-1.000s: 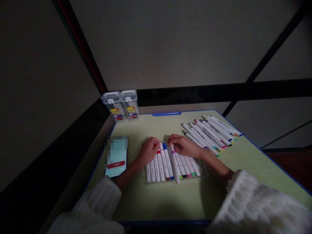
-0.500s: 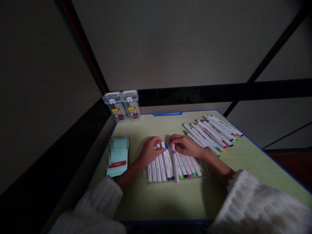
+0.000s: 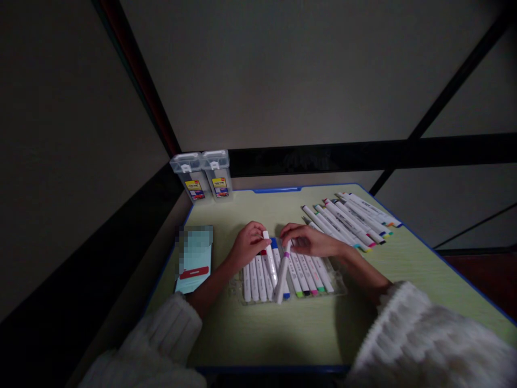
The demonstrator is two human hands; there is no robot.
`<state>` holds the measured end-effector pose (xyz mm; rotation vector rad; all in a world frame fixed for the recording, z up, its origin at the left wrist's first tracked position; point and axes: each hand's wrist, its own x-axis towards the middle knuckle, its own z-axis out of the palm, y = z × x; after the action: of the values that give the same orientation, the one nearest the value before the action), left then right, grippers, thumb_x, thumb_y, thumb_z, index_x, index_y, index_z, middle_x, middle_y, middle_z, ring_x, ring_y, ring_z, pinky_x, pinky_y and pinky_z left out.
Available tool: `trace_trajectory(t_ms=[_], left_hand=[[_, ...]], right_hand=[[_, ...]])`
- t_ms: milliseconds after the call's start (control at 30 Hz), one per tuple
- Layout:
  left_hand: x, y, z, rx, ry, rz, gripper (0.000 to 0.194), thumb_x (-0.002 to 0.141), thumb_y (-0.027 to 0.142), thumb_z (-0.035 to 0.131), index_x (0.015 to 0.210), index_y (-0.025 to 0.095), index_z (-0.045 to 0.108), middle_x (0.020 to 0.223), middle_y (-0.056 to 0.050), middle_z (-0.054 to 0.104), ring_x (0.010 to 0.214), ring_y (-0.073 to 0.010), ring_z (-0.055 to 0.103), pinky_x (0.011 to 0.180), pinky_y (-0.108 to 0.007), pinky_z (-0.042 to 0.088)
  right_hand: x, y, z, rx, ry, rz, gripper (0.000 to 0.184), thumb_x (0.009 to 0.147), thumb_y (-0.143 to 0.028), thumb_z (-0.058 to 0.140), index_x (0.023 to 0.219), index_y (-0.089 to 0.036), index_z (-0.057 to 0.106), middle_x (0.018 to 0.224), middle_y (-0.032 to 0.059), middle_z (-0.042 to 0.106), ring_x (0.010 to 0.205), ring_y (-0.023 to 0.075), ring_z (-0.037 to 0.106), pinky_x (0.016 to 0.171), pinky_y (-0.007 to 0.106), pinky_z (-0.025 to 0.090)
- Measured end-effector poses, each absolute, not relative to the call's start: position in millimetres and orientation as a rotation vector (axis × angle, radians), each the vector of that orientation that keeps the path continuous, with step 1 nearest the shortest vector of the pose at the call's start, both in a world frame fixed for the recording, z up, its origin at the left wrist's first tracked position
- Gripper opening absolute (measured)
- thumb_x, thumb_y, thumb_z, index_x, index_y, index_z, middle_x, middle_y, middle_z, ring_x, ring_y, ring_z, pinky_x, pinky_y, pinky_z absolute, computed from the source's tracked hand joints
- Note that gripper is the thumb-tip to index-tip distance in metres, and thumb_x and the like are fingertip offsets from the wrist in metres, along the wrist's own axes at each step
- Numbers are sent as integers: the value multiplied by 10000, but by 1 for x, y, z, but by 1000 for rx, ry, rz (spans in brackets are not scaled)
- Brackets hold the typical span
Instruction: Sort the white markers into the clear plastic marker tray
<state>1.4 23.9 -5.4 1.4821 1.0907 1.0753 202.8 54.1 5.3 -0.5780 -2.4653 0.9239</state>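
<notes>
A white marker [image 3: 270, 265] is pinched near its top by my left hand [image 3: 247, 245], its lower part resting over the row in the tray. My right hand [image 3: 309, 240] grips the top of another white marker with a purple band [image 3: 281, 277]. That one slants down to the left across the row. Under both hands lies a clear plastic tray [image 3: 340, 285]. Several white markers [image 3: 253, 283] fill its left side, and more with coloured ends [image 3: 309, 275] lie to the right. A blue cap [image 3: 275, 243] shows between my hands.
Several more markers [image 3: 347, 223] are spread at the table's back right. A phone with a lit screen [image 3: 196, 261] lies left of the tray. Two clear lidded containers [image 3: 205, 175] stand at the back left. The light green table [image 3: 262, 337] has a blue edge.
My left hand has shifted its marker left and tilted it, so a red end shows beside it. The lower end of the purple-banded marker has swung left in my right hand.
</notes>
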Motion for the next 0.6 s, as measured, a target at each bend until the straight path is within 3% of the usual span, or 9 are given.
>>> trace_trajectory(t_ms=[267,600], left_hand=[[-6,29,-9,1301,1041,1189,195,625,231,615,754,164,484,665,44,533,525,-106,590,491,-207,462],[-10,32,-19,1195,1041,1311,170,634,199,615,753,164,498,672,42,540,520,-94,581,473,-189,458]], right_hand=[[208,61,3,-603,-2490,1187,177,723,-285,597,807,-135,638,858,56,537,812,138,513,719,275,419],[207,61,3,-556,-2491,1344,165,712,-264,611,807,-132,638,753,28,564,730,124,515,634,252,404]])
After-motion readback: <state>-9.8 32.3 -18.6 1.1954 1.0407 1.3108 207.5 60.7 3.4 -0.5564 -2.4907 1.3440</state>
